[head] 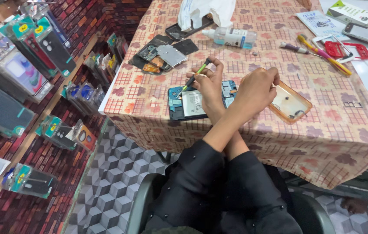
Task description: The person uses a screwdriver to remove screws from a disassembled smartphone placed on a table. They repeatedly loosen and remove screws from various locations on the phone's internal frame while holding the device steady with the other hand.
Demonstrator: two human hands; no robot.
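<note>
The opened phone [192, 104] lies back-up near the table's [322, 130] front edge, its blue frame and pale battery exposed. Your arms are crossed over it. Your right hand [207, 82], reaching across to the left, pinches a green-and-black screwdriver [194, 76] between thumb and fingers, its tip down at the phone's upper left part. Your left hand [257, 89], crossed to the right, rests with fingers curled together at the phone's right edge; whether it grips anything you cannot tell from here.

Just right of that hand sits a clear orange case [290, 104], touching nothing else. Behind the phone lies a pile of phone parts [162, 56] with a grey metal plate on top. Further back stand a small bottle [233, 37] on its side and a white plastic bag [205, 11]. To the right lie yellow tools [322, 54] and a red frame [348, 50]. Packaged cases [32, 60] hang on the brick wall at left.
</note>
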